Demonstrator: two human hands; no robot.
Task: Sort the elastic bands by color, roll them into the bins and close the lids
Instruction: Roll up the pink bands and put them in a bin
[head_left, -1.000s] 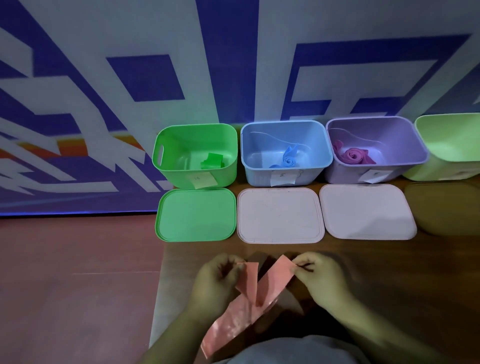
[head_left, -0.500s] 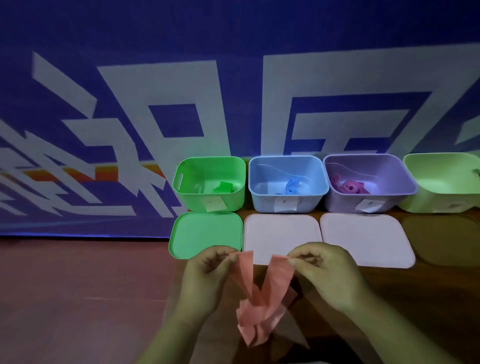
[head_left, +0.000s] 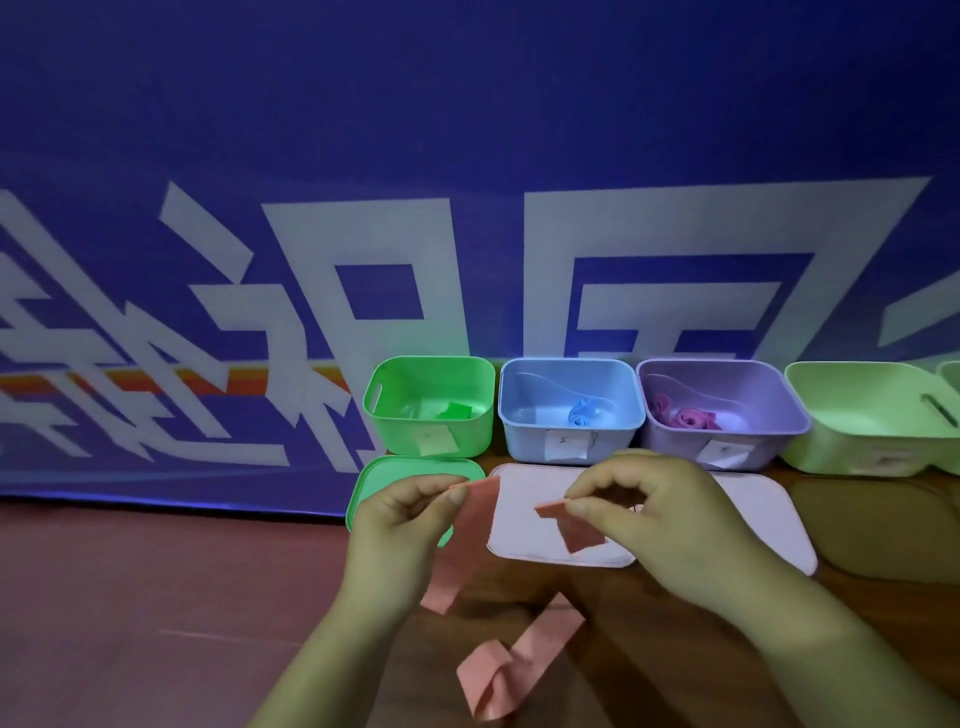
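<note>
I hold a salmon-pink elastic band (head_left: 467, 525) in the air over the table. My left hand (head_left: 400, 525) pinches one end and my right hand (head_left: 644, 514) pinches the other. The band's middle hangs down in a twisted loop near my body. Behind stand a green bin (head_left: 384, 415) with a green band inside, a blue bin (head_left: 519, 426) with a rolled blue band, and a purple bin (head_left: 779, 410) with rolled pink-purple bands. A green lid (head_left: 374, 478) and two white lids (head_left: 524, 519) (head_left: 769, 509) lie flat in front of them.
A light green bin (head_left: 862, 415) stands to the right of the purple one, with another at the frame's right edge. A dark lid (head_left: 878, 525) lies in front of it. A blue and white banner (head_left: 467, 208) hangs behind the bins. The table's left edge runs below the green lid.
My hands have moved apart and risen, drawing the two ends of the pink band away from each other. The view has tilted upward, showing more of the banner.
</note>
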